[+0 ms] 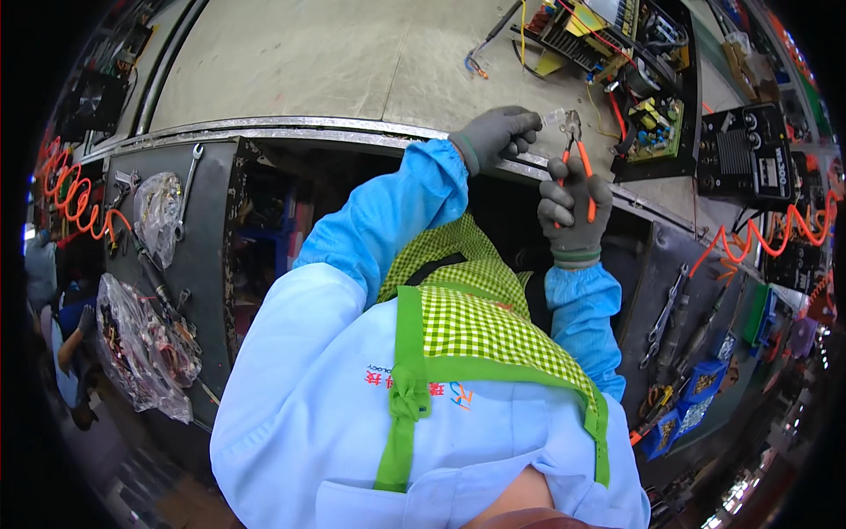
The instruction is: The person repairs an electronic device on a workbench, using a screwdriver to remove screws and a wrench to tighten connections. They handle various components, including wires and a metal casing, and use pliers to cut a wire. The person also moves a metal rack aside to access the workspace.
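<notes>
My left hand [500,139], in a grey glove, is closed in a pinch at the bench's front edge. At its fingertips shows a small clear plastic piece [553,118], too small to make out further. Orange-handled pliers [588,167] point away from me in my right hand [575,212], also gloved in grey. Their metal jaws are beside the clear piece; whether they touch it I cannot tell. Beyond the pliers, an opened electronic unit [608,53] with circuit boards and loose wires lies on the bench top [300,62].
A black box-shaped device [745,154] stands at right, near an orange coiled hose [767,231]. Blue bins [705,381] of small parts sit lower right. At left, a wrench [189,189] and plastic bags [145,344] lie on a dark surface. Another person [66,353] is at far left.
</notes>
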Demonstrator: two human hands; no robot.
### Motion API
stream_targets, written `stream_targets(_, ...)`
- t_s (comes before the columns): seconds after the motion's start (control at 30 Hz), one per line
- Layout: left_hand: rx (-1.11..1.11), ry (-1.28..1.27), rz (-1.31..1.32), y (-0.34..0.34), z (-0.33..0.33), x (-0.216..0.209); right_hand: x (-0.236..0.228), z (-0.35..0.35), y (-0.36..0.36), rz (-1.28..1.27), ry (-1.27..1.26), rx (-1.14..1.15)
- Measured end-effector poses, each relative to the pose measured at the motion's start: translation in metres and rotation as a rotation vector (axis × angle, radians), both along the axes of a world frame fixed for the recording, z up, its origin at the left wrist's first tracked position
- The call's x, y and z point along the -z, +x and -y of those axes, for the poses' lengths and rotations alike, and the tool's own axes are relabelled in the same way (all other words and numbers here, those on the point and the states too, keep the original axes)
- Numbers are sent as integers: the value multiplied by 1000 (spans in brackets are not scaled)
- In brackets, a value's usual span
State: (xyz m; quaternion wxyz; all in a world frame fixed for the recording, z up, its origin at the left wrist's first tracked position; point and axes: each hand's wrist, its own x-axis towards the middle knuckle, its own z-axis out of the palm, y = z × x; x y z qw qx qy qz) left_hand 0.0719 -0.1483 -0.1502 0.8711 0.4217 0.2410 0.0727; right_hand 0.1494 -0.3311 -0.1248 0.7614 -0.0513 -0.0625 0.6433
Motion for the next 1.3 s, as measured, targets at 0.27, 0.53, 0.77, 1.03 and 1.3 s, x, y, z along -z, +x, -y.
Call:
stream_targets(0.27,-146,124,-1,-30,8,-41,-43,-5,35,1267,-735,-2)
stream_targets(0.53,-725,745,-302,-204,-46,-47,-10,-6,69,2425,-648,-170)
stream_targets(0.77,-1591,1227,-945,-470,-9,-44,-58,-23,84,2454,-662,-182)
stream_targets(1.03,-1816,1120,-1622,-585,83,-7,-22,12,86,2488,-716,-253)
stream_targets(1.3,-1289,1864,-1366,-430,11,-41,-13,16,63,2382,-703,-144)
